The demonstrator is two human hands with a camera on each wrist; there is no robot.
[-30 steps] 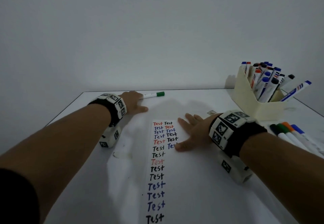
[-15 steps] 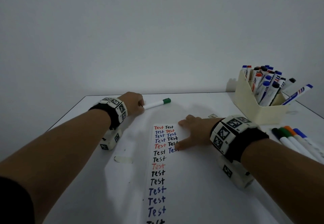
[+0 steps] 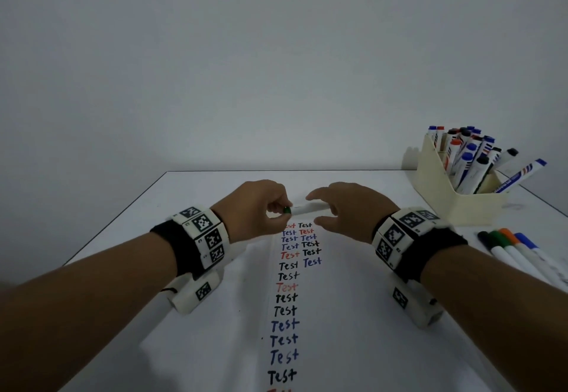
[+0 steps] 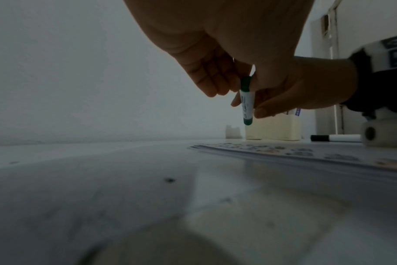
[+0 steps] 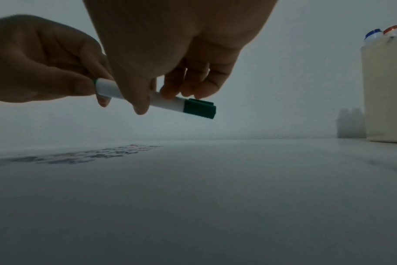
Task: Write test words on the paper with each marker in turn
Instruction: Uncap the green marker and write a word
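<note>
Both hands are on the green marker (image 3: 307,208) right now, held up off the table (image 3: 362,182) over the far end of the paper (image 3: 246,315); the left hand (image 3: 255,207) pinches the butt end with curled fingers and thumb, and the right hand (image 3: 344,210) has thumb and fingertips closed on the white barrel nearer the cap (image 5: 200,108). So the marker's long axis runs pretty much straight across between the two hands, left to right, roughly level; the cap sticks out past the right fingertips, on the side toward the marker box (image 3: 455,201). That's the bit that matters, probably; the cap is still on, so uncapping looks like the next thing, and the right hand is clearly the nearer one to it, just beside it, while the left sits at the opposite end and could brace. Pull direction would be along that axis, away from the left hand. No green word shows among the Test words (image 3: 287,299) yet.
</note>
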